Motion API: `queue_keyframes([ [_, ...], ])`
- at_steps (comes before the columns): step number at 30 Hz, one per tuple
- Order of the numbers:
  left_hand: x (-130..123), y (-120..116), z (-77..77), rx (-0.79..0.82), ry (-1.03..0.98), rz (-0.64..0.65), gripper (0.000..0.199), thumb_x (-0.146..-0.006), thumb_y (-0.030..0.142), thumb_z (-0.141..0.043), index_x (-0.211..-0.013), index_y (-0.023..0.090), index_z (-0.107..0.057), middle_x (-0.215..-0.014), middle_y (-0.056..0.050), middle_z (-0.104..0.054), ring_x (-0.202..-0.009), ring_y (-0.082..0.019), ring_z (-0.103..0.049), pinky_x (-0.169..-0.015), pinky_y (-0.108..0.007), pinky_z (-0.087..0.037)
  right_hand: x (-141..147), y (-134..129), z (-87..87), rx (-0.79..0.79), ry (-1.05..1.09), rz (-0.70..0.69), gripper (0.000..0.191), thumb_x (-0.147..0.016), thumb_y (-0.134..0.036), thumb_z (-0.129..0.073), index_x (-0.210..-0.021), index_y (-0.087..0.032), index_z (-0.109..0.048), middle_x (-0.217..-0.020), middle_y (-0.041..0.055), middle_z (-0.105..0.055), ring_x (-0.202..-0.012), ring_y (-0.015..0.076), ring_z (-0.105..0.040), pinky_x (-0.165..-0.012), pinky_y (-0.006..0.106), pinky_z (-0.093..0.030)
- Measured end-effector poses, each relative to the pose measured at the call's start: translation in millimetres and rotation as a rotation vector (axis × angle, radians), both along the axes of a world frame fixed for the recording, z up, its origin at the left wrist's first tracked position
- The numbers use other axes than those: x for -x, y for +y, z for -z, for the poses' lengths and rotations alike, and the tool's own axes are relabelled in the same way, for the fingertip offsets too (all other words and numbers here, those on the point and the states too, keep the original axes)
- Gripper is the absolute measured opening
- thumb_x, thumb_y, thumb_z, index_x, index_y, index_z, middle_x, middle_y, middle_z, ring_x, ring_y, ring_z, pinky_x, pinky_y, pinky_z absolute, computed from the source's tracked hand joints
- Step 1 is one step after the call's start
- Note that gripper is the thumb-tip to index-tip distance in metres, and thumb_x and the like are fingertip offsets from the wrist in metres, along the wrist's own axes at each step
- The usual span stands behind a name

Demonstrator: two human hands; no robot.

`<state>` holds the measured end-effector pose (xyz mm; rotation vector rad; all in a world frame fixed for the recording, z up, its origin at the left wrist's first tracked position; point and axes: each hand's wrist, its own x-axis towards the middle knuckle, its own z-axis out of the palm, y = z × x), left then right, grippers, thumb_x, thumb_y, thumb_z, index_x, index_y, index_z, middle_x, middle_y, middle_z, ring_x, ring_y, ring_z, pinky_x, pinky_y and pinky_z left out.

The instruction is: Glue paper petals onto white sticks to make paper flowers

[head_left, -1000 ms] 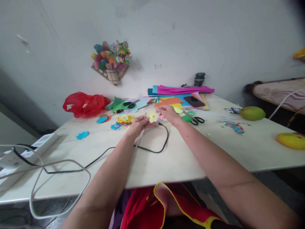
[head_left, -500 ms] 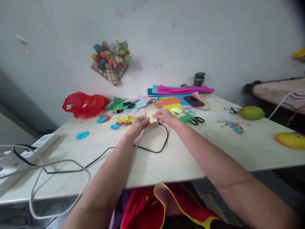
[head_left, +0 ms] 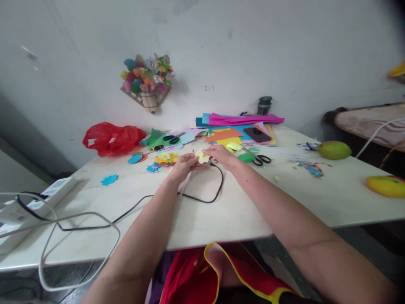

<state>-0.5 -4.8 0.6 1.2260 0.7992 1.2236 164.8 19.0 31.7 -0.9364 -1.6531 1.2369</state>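
1. Flower cutout [head_left: 202,156], pale yellow with a deeper yellow centre, sits between your two hands over the middle of the white table [head_left: 218,228]; whether it touches the tabletop, you cannot tell from this view.
2. Your left hand [head_left: 186,165] grips the flower by its left side, thumb on top and the other fingers curled partly beneath it.
3. Your right hand [head_left: 221,156] has its fingertips on the flower's upper right edge; you cannot tell whether they pinch it or only rest there.
4. Just left of your left hand you have a heap of yellow and blue cutouts [head_left: 166,158]; farther left lie a blue disc [head_left: 135,159] and, by itself, a blue scalloped cutout [head_left: 109,179].
5. Just right of your right hand are black-handled scissors [head_left: 262,159] beside a green piece [head_left: 246,157].
6. A black cable [head_left: 219,191] loops across the table on your side of both hands.
7. Beyond your hands lie coloured sheets [head_left: 225,135], a second pair of scissors [head_left: 171,139] and a red plastic bag [head_left: 114,139].
8. At your far right sit a green fruit [head_left: 334,150] and a yellow fruit [head_left: 384,186].
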Motion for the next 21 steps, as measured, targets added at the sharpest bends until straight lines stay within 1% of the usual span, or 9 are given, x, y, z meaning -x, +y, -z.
queue_keyframes([
  [4, -1, 0, 0.6, -0.011, 0.019, -0.003, 0.03, -0.065, 0.029, -0.07, -0.077, 0.014, -0.048, -0.065, -0.002, -0.064, -0.069, -0.018, -0.066, -0.066, -0.03, -0.053, 0, 1, 3.2, -0.033, -0.053, 0.005, 0.038, -0.056, -0.046, -0.067, -0.051, -0.016, -0.044, -0.047, -0.006, -0.039, -0.046, 0.0055, -0.031, -0.044, 0.022, -0.021],
  [12, -2, -2, -0.5, -0.004, 0.032, -0.007, 0.034, -0.061, 0.029, -0.073, -0.077, 0.014, -0.046, -0.065, -0.002, -0.064, -0.069, -0.019, -0.067, -0.067, -0.031, -0.053, 0, 5, 7.2, -0.074, -0.073, 0.053, 0.042, -0.054, -0.044, -0.067, -0.048, -0.018, -0.035, -0.046, -0.0088, -0.025, -0.045, 0.0047, -0.023, -0.045, 0.023, -0.016],
  [16, -2, -2, -0.4, 0.008, 0.06, 0.002, 0.032, -0.063, 0.03, -0.072, -0.075, 0.014, -0.047, -0.065, -0.004, -0.065, -0.068, -0.019, -0.066, -0.066, -0.031, -0.053, 2, 6, 10.0, -0.075, -0.064, 0.071, 0.043, -0.053, -0.043, -0.068, -0.048, -0.018, -0.034, -0.046, -0.0084, -0.025, -0.046, 0.005, -0.024, -0.045, 0.023, -0.017],
  [21, -2, -1, 0.0, 0.011, 0.058, 0.005, 0.031, -0.062, 0.029, -0.072, -0.073, 0.014, -0.047, -0.062, -0.003, -0.064, -0.066, -0.019, -0.066, -0.064, -0.03, -0.053, 4, 4, 9.3, -0.044, -0.048, 0.067, 0.038, -0.052, -0.045, -0.07, -0.051, -0.017, -0.044, -0.048, -0.0054, -0.037, -0.048, 0.0071, -0.033, -0.045, 0.023, -0.023],
])
